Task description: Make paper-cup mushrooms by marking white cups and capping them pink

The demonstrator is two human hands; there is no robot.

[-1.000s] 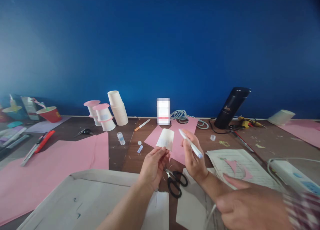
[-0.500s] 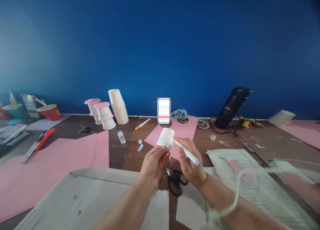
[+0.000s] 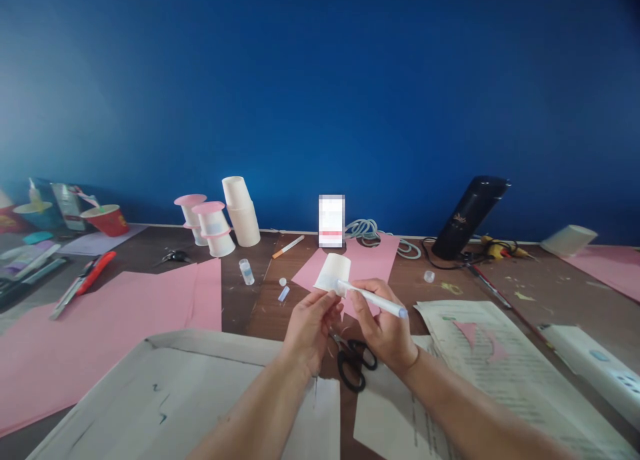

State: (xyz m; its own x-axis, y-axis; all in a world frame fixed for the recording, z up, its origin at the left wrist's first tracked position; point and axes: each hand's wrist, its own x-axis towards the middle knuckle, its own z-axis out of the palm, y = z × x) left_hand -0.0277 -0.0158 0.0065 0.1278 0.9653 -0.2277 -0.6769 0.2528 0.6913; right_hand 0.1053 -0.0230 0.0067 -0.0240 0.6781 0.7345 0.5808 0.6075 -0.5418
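Observation:
Between the thumb and fingers of my left hand is a small white paper cup, tilted, with a bluish patch on its side. My right hand grips a white marker with a pale blue end. The marker's tip meets the lower right part of the cup's side. Black-handled scissors lie on the table beneath and between my wrists, their blades partly hidden by my left hand. Pink paper lies behind the cup.
Stacked white cups and cups joined with pink discs stand back left. A box cutter rests on pink sheets. Rightward are a black flask, printed papers and a power strip. A phone-like screen stands centrally.
The marker's tip has moved from the cup's upper right down to its lower part, and the marker lies flatter. A blurred white cord and a hand-like blur at the right are gone.

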